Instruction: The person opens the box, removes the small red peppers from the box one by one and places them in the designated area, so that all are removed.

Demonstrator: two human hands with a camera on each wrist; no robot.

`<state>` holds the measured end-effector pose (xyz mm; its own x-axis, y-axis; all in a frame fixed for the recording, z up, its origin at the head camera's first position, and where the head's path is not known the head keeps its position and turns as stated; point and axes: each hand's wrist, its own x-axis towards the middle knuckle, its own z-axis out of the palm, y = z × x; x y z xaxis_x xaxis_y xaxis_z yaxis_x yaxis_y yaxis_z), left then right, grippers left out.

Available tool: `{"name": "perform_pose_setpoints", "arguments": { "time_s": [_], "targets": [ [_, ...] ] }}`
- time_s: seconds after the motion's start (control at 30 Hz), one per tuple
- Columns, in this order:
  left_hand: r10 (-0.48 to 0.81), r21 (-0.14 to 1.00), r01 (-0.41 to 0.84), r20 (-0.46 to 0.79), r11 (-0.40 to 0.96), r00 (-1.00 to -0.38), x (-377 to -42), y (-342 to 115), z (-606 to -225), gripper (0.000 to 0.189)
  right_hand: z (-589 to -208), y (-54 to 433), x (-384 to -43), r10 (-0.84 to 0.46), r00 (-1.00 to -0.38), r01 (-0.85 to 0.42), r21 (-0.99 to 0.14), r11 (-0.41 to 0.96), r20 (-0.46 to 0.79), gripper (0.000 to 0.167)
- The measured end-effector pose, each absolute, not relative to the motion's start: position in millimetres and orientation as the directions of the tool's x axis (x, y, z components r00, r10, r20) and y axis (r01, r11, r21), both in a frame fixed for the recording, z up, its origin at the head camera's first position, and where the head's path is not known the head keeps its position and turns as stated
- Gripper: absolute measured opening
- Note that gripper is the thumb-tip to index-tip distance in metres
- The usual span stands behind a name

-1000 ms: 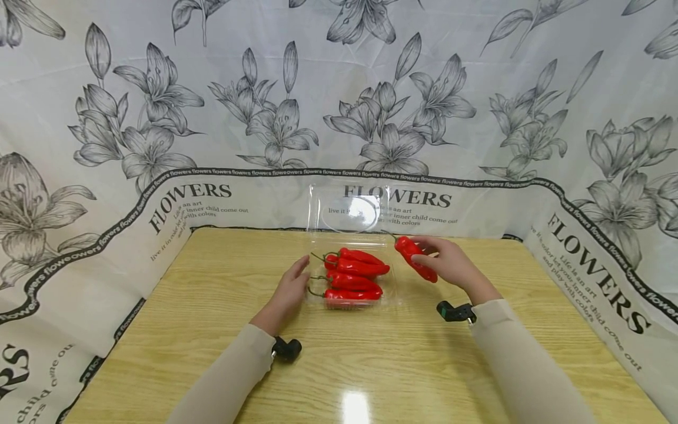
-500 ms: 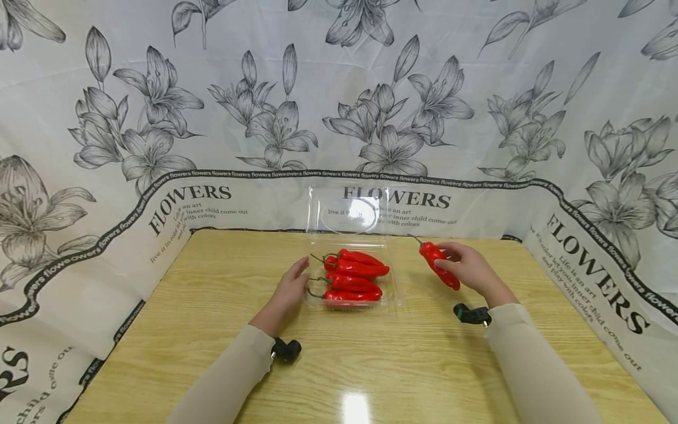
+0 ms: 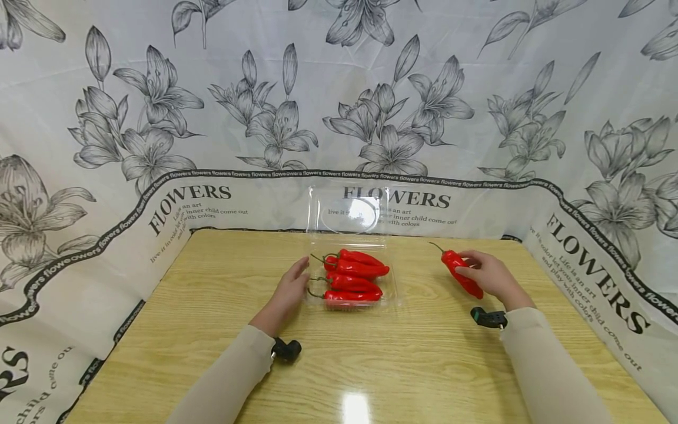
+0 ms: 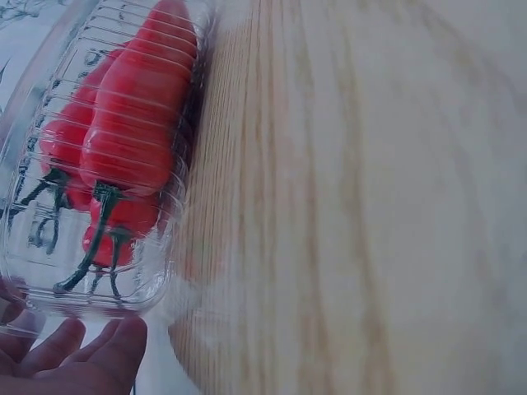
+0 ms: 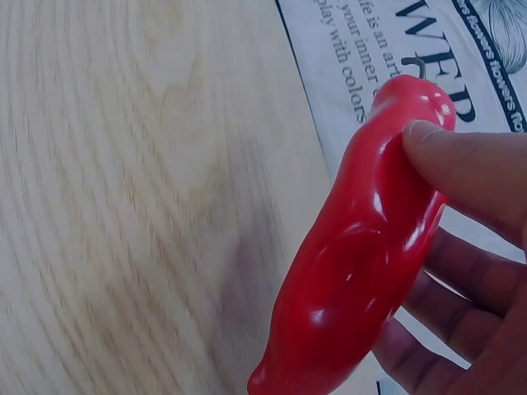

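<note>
In the head view, my right hand (image 3: 489, 275) holds a red pepper (image 3: 462, 274) above the table, right of a clear plastic clamshell container (image 3: 393, 288). The right wrist view shows my thumb (image 5: 461, 169) along one side of this pepper and the other fingers behind it; its thin stem points away. Several more red peppers (image 3: 356, 281) lie side by side in the container, green stems toward the left. My left hand (image 3: 290, 291) rests against the container's left end. In the left wrist view, its fairly straight fingertips (image 4: 128, 333) touch the plastic wall.
The container's transparent lid (image 3: 346, 209) stands raised at the back, against the flower-printed cloth (image 3: 265, 203). Cloth also borders both sides of the wooden table (image 3: 339, 353). A black wrist camera (image 3: 488, 318) sits on the right wrist, another camera (image 3: 287, 350) on the left.
My right hand has carried the red pepper from beside the container farther right and slightly toward me. The left hand, the container and the peppers in it stay put.
</note>
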<state>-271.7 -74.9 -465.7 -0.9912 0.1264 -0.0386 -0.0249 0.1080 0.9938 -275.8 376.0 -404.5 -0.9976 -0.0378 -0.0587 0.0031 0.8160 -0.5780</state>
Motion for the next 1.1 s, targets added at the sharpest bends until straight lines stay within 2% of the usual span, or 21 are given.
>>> {"name": "perform_pose_setpoints", "arguments": {
  "time_s": [0.67,1.1],
  "targets": [
    [0.121,0.994,-0.033,-0.045,0.101,-0.992,-273,-74,-467,0.050,-420,421,-264,0.061,-0.989,0.123,-0.520,0.845,-0.134,0.071],
    [0.128,0.994,-0.032,-0.045,0.101,-0.991,-271,-76,-467,0.050,-427,436,-260,0.121,-0.980,0.181,-0.472,0.863,-0.155,0.070]
  ]
}}
